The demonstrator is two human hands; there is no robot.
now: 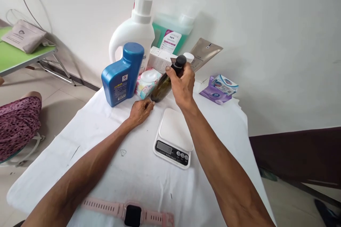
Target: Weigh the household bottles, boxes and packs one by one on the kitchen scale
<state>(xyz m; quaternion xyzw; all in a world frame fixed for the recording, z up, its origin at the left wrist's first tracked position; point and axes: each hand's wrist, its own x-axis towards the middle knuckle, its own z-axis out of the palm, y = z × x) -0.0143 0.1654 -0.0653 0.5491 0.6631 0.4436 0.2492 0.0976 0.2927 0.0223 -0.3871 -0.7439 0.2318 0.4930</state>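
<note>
My right hand [183, 86] grips the neck of a dark green bottle [161, 88] with a black cap, held tilted above the white cloth. The bottle's base points down toward my left hand [140, 110], which rests on the cloth with its fingertips touching the bottle's bottom. A white kitchen scale [174, 137] sits just in front of both hands, its platform bare.
Behind the hands stand a blue bottle [123, 75], a large white jug [133, 32], a green refill pouch [170, 37], boxes, a small round tub [147, 81] and purple packets [218, 88]. A pink smartwatch [132, 214] lies at the near edge. A person's knee [18, 120] is at left.
</note>
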